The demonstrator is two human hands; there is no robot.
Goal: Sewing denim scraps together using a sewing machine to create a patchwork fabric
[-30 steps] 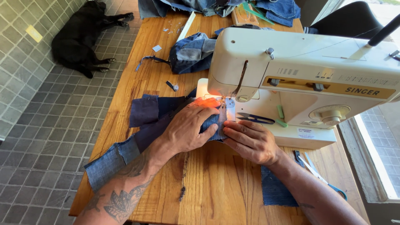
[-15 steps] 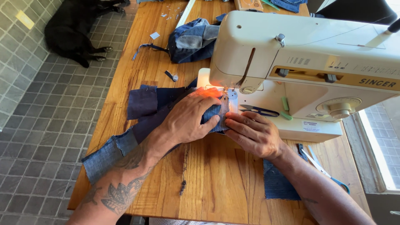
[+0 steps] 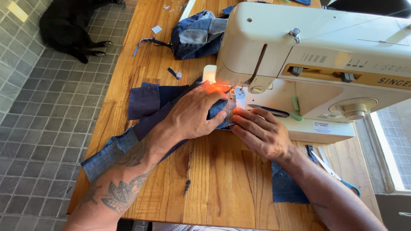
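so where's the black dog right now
In the head view the black dog lies on the grey tiled floor at the top left, beside the wooden table, away from both hands.

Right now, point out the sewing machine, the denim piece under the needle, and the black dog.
sewing machine point(image 3: 317, 47), head view, on its cream top housing.
denim piece point(image 3: 220, 112), head view, on the patch between the hands.
black dog point(image 3: 68, 25), head view, on its body.
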